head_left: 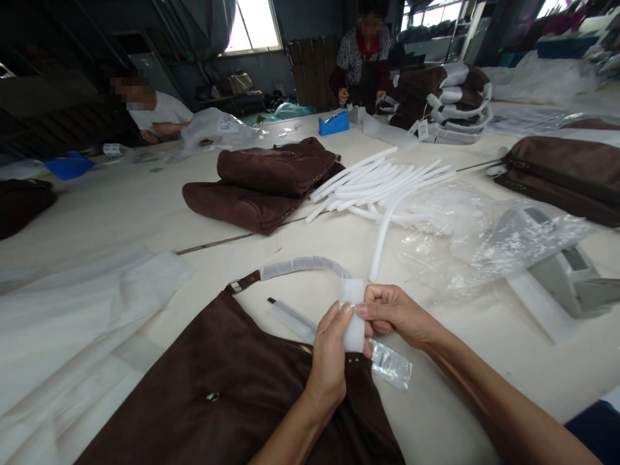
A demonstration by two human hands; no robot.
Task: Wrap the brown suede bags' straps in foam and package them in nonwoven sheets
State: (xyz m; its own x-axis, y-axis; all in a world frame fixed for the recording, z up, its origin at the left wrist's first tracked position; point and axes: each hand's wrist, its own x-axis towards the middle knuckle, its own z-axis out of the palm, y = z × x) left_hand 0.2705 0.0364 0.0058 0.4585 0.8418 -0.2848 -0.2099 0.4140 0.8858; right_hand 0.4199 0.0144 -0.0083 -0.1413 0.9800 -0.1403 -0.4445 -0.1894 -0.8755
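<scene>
A dark brown handbag [232, 381] lies on the table in front of me. Its shoulder strap [303, 263] arches up from a metal ring and is wrapped in white padding. At the strap's right end, a white foam sheet [354, 332] is pinched between both hands. My left hand [329, 358] grips it from below left, thumb on top. From the right, my right hand [392, 313] presses its edge with thumb and fingers. A second wrapped strap piece [293, 321] lies behind my left hand. Beside the bag's top edge rests a clear plastic packet [391, 365].
White foam tubes [378, 184] lie piled mid-table beside stacked brown bags [271, 174]. To the right are crumpled clear plastic [484, 239], a grey tape dispenser [571, 274] and another brown bag [566, 171]. White sheets [72, 323] cover the left side. Two people [365, 58] work across the table.
</scene>
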